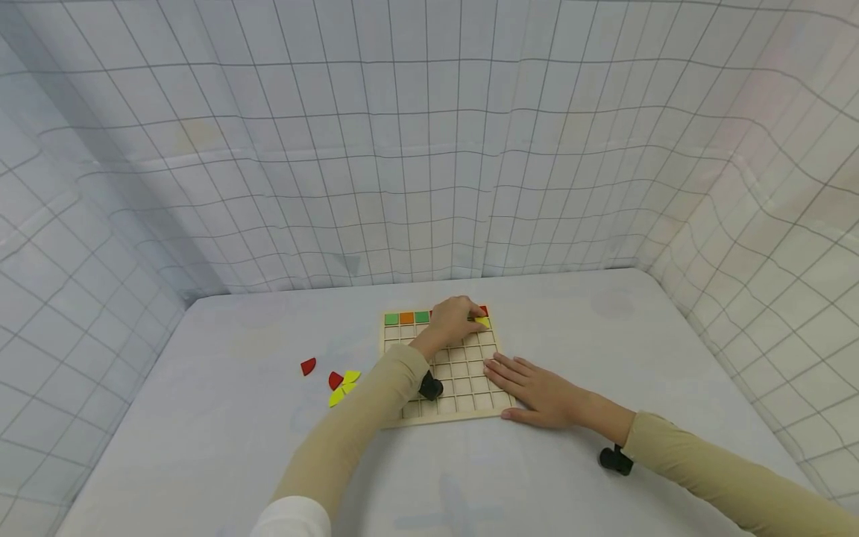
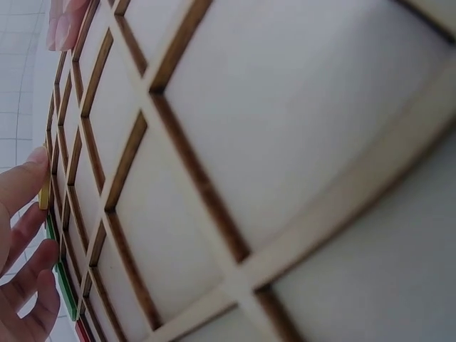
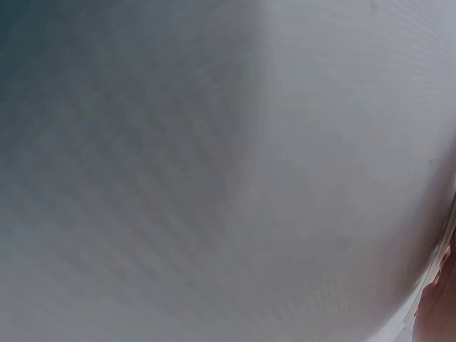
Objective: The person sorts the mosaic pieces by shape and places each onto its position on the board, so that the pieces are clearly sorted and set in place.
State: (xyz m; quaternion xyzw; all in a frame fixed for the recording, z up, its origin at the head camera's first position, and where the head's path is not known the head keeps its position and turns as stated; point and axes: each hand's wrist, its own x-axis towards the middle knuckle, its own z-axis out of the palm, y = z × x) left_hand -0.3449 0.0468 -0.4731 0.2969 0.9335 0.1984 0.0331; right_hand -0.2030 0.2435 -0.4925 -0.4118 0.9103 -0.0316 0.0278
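A pale wooden grid board (image 1: 463, 368) lies on the table. My left hand (image 1: 451, 321) reaches across to its far right corner and pinches a small flat yellow piece (image 1: 482, 323) between thumb and fingers. In the left wrist view the thumb sits at the edge of that yellow piece (image 2: 44, 197), low over the grid. Green tiles (image 1: 391, 319) and an orange tile (image 1: 406, 318) fill cells of the far row; a red piece (image 1: 484, 310) shows at its right end. My right hand (image 1: 546, 395) lies flat with fingers spread over the board's right edge.
Left of the board lie loose red pieces (image 1: 308, 366) with one rounded side and several loose yellow pieces (image 1: 351, 377). A black wrist camera (image 1: 431, 386) on the left arm hangs over the board; another camera (image 1: 615, 460) is under the right wrist. Grid-patterned curtains (image 1: 429, 149) surround the table.
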